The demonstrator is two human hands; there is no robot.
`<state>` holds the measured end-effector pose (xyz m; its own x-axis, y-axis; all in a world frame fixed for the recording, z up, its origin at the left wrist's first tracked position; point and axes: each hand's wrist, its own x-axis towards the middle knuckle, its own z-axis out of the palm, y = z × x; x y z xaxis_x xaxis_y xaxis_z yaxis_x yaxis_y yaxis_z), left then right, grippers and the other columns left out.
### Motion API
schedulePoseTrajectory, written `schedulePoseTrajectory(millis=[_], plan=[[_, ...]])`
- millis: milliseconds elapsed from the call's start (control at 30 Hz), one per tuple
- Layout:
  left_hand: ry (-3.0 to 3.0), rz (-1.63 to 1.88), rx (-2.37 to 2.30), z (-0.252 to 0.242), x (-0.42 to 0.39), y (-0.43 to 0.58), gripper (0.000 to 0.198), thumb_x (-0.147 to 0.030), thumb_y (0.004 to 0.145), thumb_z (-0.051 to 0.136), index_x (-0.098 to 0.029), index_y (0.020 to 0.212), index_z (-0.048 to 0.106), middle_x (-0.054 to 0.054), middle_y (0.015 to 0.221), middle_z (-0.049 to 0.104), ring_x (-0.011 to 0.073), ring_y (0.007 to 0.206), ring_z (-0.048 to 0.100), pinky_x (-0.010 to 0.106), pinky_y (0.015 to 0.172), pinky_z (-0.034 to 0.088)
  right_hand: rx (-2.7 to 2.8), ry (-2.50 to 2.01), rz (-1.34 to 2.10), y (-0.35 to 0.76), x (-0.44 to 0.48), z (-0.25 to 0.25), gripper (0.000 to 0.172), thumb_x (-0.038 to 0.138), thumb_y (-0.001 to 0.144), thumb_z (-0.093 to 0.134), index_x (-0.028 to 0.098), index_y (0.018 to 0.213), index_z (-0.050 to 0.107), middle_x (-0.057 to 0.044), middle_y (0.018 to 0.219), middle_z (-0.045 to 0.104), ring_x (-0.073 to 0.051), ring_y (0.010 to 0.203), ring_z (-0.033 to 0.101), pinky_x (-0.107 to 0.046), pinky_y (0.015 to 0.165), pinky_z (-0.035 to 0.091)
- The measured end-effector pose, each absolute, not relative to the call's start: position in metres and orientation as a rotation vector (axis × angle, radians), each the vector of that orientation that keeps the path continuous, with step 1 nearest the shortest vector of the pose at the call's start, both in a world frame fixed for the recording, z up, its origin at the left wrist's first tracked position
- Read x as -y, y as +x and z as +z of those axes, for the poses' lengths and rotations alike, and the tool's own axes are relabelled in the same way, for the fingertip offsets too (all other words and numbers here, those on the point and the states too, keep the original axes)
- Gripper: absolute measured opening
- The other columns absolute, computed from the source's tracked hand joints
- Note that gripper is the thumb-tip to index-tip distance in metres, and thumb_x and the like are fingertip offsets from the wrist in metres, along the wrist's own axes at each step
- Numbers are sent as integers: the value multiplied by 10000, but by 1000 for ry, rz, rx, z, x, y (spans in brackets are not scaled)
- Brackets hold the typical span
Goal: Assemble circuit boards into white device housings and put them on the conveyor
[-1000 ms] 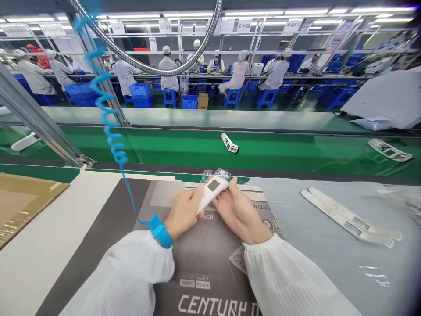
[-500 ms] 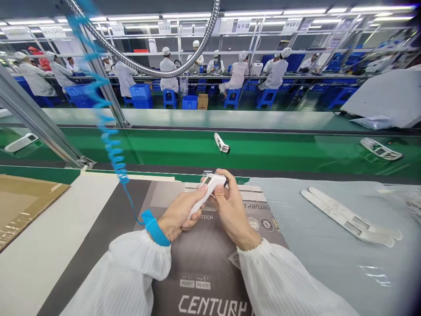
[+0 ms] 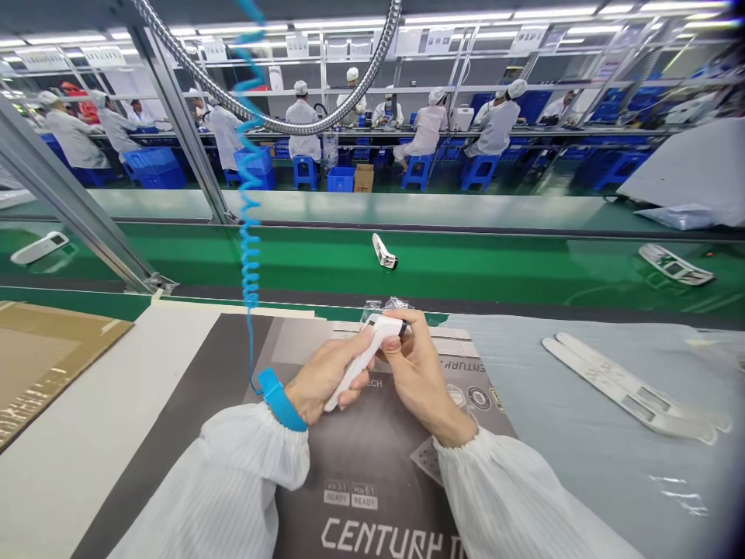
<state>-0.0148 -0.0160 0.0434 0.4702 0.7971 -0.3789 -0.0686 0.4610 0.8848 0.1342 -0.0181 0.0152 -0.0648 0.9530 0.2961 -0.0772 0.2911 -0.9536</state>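
Both my hands are low in the middle of the view, over a printed dark box sheet (image 3: 361, 466). My left hand (image 3: 329, 374) and my right hand (image 3: 420, 373) grip a white handheld plastic device (image 3: 356, 373), shaped like an infrared thermometer. Its head points right, with a dark tip by my right fingers. Its display does not show. Behind my fingers lies a clear plastic bag (image 3: 384, 308). A blue wrist strap (image 3: 281, 401) circles my left wrist, and a blue coiled cord (image 3: 250, 233) rises from it.
A green conveyor belt (image 3: 466, 268) runs crosswise ahead, carrying white parts (image 3: 384, 251). Two long white parts (image 3: 632, 384) lie on a grey sheet to my right. Cardboard (image 3: 40, 361) lies left. Seated workers, blue stools and crates fill the far line.
The device has turned in my hands, its display no longer showing and its head now pointing right. The white part on the belt has moved left.
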Motion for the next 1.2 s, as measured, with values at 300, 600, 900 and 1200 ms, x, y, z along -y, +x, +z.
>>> schedulePoseTrajectory(millis=[300,600,900,1200], plan=[[915,834,-935,43,21,-4,538,-666,823,583,-128,818,591,-41,575,455,25,374,359,159,354,234,1508,-958,1046,131,23,17,296,480,967,471,270,1176,472,-29,947,596,-166,774,600,-299,694,498],[695,805,-594,26,15,-1,574,-681,912,396,-143,987,582,-5,690,505,47,437,434,164,423,338,1580,-1023,908,146,12,14,307,499,967,459,280,1178,498,-18,926,580,-164,788,566,-278,686,468],[695,704,-567,30,13,-12,435,-569,928,483,-153,995,589,-11,741,507,39,413,432,166,377,361,1537,-1008,957,142,13,16,318,501,961,467,256,1162,502,-33,942,587,-166,801,578,-271,699,493],[956,723,-1098,42,-7,-27,449,-586,881,529,-146,916,610,-22,645,539,52,349,403,190,326,346,1430,-1209,898,140,-4,-14,532,622,866,530,242,1225,432,-117,1166,614,-240,985,642,-351,810,532]])
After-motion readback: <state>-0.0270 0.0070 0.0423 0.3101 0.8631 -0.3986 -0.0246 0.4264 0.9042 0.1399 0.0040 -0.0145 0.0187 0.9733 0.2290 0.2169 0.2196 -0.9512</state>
